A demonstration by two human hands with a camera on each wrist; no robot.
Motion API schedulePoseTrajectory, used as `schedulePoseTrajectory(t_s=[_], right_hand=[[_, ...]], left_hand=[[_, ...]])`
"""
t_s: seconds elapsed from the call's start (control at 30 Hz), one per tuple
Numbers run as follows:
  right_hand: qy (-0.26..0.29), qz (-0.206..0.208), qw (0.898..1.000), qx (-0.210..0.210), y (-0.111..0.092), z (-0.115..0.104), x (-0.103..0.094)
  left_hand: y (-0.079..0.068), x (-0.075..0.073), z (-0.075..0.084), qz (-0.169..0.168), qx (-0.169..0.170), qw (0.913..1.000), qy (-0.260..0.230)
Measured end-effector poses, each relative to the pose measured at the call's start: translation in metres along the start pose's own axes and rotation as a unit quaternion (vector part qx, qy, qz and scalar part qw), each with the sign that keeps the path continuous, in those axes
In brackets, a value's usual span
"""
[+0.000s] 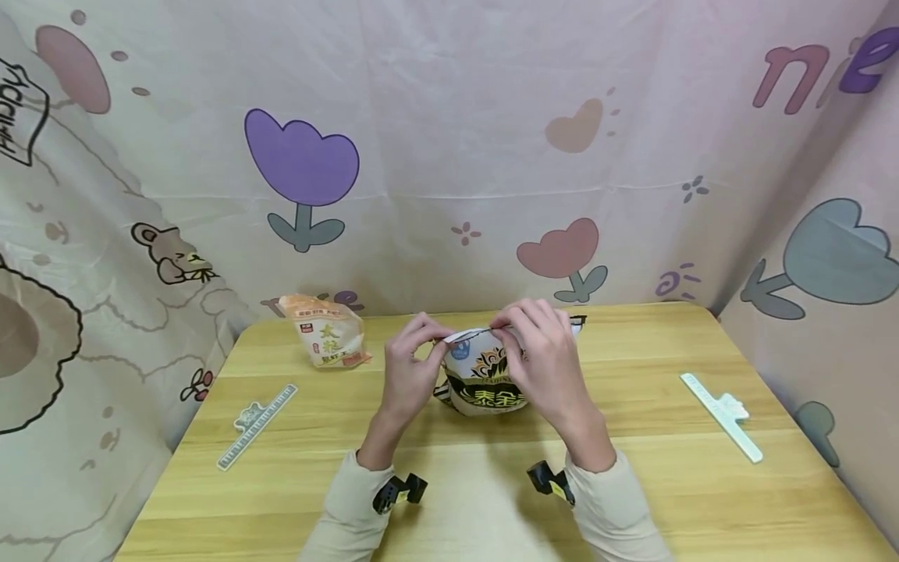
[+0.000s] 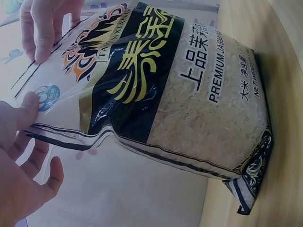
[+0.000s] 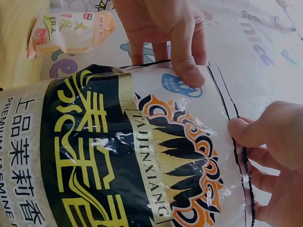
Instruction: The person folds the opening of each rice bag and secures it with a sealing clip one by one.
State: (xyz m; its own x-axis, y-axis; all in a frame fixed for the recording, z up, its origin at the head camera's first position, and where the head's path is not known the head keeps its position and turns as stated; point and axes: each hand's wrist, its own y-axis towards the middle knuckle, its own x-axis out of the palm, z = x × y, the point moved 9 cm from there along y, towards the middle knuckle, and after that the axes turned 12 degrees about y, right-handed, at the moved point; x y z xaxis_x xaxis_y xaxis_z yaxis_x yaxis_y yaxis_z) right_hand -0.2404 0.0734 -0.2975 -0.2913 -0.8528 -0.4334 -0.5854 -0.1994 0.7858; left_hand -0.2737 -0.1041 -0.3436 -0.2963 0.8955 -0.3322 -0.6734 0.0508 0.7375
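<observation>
A bag of rice with a black band and yellow lettering stands upright on the table. Through its transparent lower part the grains show in the left wrist view. My left hand pinches the bag's top at the left corner, thumb on the front near a round blue mark. At the top edge, further right, my right hand pinches the film between thumb and fingers. Between the hands the white upper part of the bag is stretched fairly flat.
An orange-and-white food pouch stands at the table's back left. One pale ruler-like bag clip lies on the left, a mint-green one on the right. Behind the wooden table hangs a printed curtain.
</observation>
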Motion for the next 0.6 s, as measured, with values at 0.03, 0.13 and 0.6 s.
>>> schedulePoseTrajectory(t_s=[0.03, 0.13, 0.6], right_hand=[[0.001, 0.003, 1.0, 0.002, -0.0002, 0.0012, 0.0], [0.001, 0.013, 1.0, 0.003, -0.0003, 0.0036, -0.0005], [0.015, 0.021, 1.0, -0.008, -0.0001, 0.0015, 0.0062]], left_hand=[[0.0003, -0.0006, 0.0005, 0.004, 0.002, 1.0, 0.002], [0.0013, -0.0011, 0.0009, 0.01, 0.009, 0.9999, 0.004], [0.0038, -0.003, -0.0042, -0.03, -0.007, 0.9994, -0.012]])
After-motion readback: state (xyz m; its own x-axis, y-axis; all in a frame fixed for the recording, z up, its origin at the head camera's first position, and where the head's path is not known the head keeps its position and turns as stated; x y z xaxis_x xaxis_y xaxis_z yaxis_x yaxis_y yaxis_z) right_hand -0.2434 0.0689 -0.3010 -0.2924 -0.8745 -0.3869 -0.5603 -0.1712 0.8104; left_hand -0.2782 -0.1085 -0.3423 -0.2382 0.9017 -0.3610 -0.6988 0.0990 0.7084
